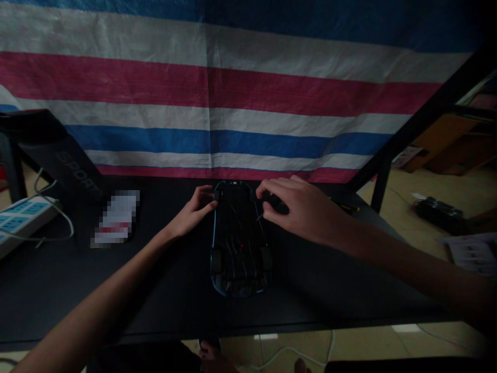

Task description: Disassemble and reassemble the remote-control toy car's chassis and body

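Observation:
An overturned toy car (237, 233) with a dark underside and blue body edges lies in the middle of the black table, its wheels up. My left hand (194, 207) grips it at the far left wheel, thumb and fingers on either side. Beside the far right wheel, my right hand (289, 204) is closed in a curl, with fingertips at the car's edge. A short thin glint shows under its thumb; what these fingers hold, if anything, is too dark to make out. A small red spot shows on the underside.
A white power strip (27, 215) with a cable is at the left, near a dark case marked SPORT (73, 160). A blurred-out flat item (116, 217) lies beside it. Behind my right wrist is a yellow-and-black object (349, 207). A striped sheet (209, 93) hangs behind the table.

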A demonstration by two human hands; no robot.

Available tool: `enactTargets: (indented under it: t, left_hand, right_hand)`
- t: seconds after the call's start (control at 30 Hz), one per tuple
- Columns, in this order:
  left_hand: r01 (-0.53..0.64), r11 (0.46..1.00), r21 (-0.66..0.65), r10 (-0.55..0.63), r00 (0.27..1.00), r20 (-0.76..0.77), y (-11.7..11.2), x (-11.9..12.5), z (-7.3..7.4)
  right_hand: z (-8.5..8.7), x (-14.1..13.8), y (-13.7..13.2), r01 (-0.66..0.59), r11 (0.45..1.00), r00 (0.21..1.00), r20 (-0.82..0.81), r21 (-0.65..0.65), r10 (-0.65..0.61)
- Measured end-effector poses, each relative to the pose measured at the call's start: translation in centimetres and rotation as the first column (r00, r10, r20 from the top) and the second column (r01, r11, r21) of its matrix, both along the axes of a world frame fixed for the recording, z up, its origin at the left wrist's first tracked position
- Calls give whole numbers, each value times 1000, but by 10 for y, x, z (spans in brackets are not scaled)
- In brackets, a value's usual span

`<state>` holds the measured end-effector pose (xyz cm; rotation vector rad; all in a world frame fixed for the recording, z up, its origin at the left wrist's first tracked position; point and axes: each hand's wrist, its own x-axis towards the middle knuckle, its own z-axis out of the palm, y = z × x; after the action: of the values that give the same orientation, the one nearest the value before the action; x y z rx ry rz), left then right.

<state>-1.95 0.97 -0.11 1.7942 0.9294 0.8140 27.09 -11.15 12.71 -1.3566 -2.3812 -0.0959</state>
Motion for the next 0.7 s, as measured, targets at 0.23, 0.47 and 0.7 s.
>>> enactTargets:
  t: [0.23,0.47,0.7]
  left_hand:
    - [-11,1000,29,12,1000,-16,2,0,-3]
    - [-8,1000,27,8,1000,-15,2,-1,-4]
    - [3,999,37,-3,1000,-12,3,-2,-5]
  right_hand:
    - [-5,3,4,40,998,997,-57,-41,-43]
    - [-4,2,0,61,996,991,-117,-63,-68]
    - [-4,7,5,40,981,984,-163,-188,-72]
